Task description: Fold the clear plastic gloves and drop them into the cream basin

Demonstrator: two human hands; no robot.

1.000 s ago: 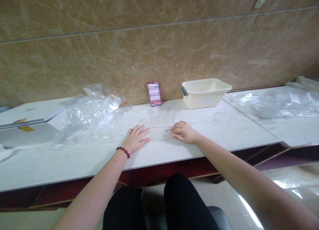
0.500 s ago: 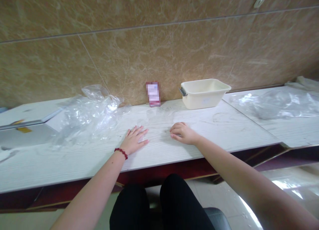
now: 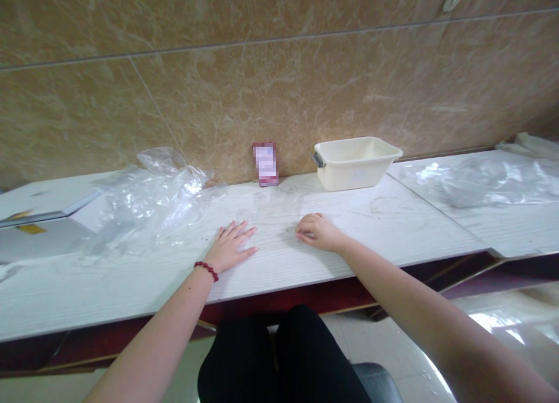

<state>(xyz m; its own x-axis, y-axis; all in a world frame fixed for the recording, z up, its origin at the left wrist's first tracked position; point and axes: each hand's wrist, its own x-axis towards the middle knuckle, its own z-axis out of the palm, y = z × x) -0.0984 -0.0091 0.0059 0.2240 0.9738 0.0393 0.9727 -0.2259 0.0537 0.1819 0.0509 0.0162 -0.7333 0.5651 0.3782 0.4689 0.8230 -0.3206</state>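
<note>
My left hand (image 3: 229, 247), with a red bead bracelet at the wrist, lies palm down on the white wood-grain table (image 3: 271, 269), fingers spread and nothing held. To its left is a heap of clear plastic bags (image 3: 148, 202). My right hand (image 3: 320, 232) rests on the table with its fingers curled together; whatever it may hold is too small or hidden to tell. Beyond that hand stands a cream plastic tub (image 3: 358, 173) with a grey handle clip. A small red and white card or packet (image 3: 266, 165), blurred, leans upright against the wall.
A white box (image 3: 48, 237) with a yellow patch is at the far left. More clear plastic (image 3: 489, 181) lies on the right part of the tabletop. The brown marble wall (image 3: 244, 100) runs along the back edge.
Both hands keep nearly the same place and pose on the table. The whole view has shifted slightly, and my legs have moved a little closer together.
</note>
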